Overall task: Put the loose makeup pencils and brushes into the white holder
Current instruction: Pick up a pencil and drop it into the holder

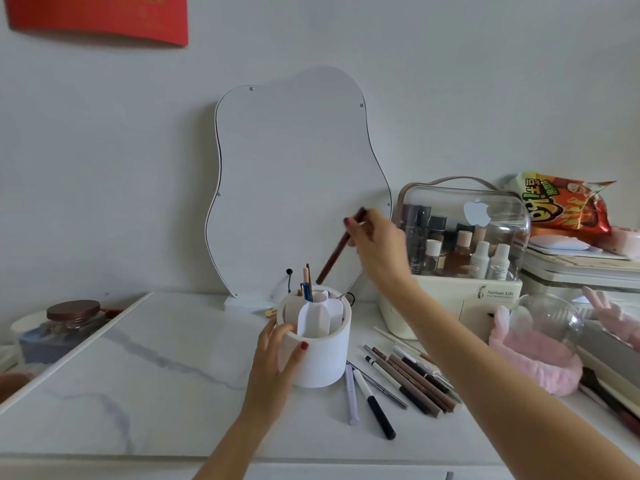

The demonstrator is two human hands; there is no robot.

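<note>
A few sticks stand in the white holder (317, 344), steadied by left-hand fingers (277, 355); right-hand fingers (372, 242) pinch a brown pencil (341, 247); a loose pile (408, 379) waits at four o'clock.

Single head-worn wide-angle view, looking forward and down, close over white marble-veined tabletop (145, 368), facing grey wall (104, 150).

The table (156, 358) is surfaced in glossy white marble-look stone veined with grey. Upon it, a matt, smooth white holder (322, 362) is seen. Right of the holder, the lidded case (464, 237) is formed of clear glossy plastic over a cream base; beyond it, a shiny foil snack bag (568, 206) is crumpled. Fluffy pink cloth (540, 362) is piled below the case.
</note>
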